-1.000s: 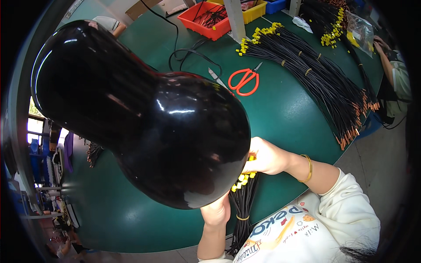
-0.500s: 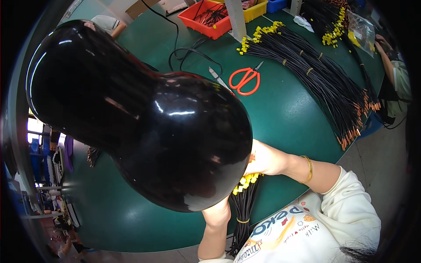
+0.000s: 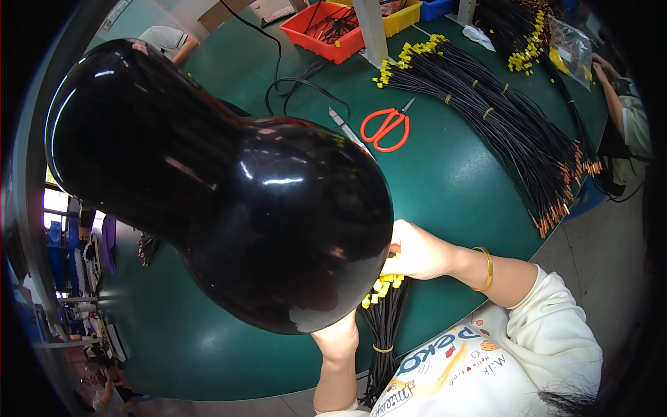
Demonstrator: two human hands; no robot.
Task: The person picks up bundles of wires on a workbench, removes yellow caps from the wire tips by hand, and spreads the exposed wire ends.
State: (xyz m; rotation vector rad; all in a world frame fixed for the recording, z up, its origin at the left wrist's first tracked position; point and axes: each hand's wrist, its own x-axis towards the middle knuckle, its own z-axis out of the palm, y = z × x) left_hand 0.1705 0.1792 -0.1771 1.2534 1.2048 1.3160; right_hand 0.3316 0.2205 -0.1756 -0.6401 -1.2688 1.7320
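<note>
A large glossy black lamp-like hood (image 3: 292, 215) fills the left and middle of the view and covers part of both hands. My right hand (image 3: 422, 254) is at its right edge, fingers curled in; whatever they grip is hidden. Just below those fingers are the yellow ends (image 3: 379, 288) of a bundle of black cables (image 3: 382, 326), tied with a tan band and hanging toward my lap. My left hand (image 3: 338, 337) reaches up beneath the hood beside this bundle, its fingers out of sight.
On the green table (image 3: 445, 187) lie red-handled scissors (image 3: 399, 117), a silver-bladed tool (image 3: 344, 125) and large banded bundles of black cables (image 3: 479, 104) with copper ends. Red (image 3: 323, 48) and yellow (image 3: 406, 19) bins stand behind. Another person's hand (image 3: 606, 69) is near a plastic bag (image 3: 575, 52).
Both hands have shifted slightly left, and the yellow cable ends with them. My right hand stays curled at the hood's edge. The view has moved a little.
</note>
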